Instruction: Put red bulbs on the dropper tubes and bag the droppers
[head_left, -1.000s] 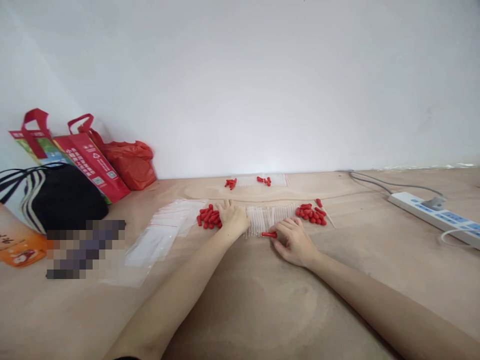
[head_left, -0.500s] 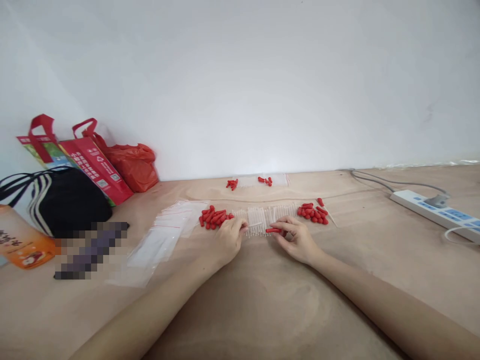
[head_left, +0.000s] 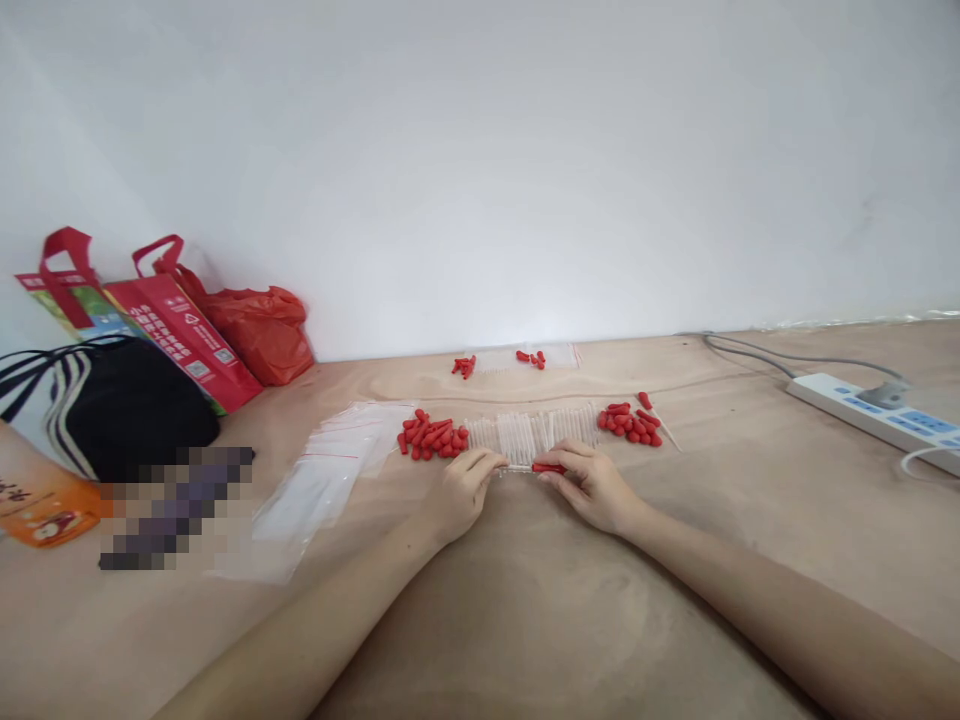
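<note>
My left hand is closed, its fingertips pinching a thin clear dropper tube held level. My right hand is closed on a red rubber bulb. The tube's right end meets the bulb's left end; whether it sits inside I cannot tell. Just beyond my fingers lies a row of clear dropper tubes, partly hidden by both hands. A pile of red rubber bulbs lies beyond my left hand, and a second pile of red bulbs beyond my right.
Clear zip bags are spread at the left. Further back, another flat bag lies near several red bulbs. Shopping bags, a black bag and an orange pouch stand left. A power strip lies right.
My left hand has brought a tube level against the red bulb in my right hand. The hands are at nearly the same spot; the view has shifted slightly.
</note>
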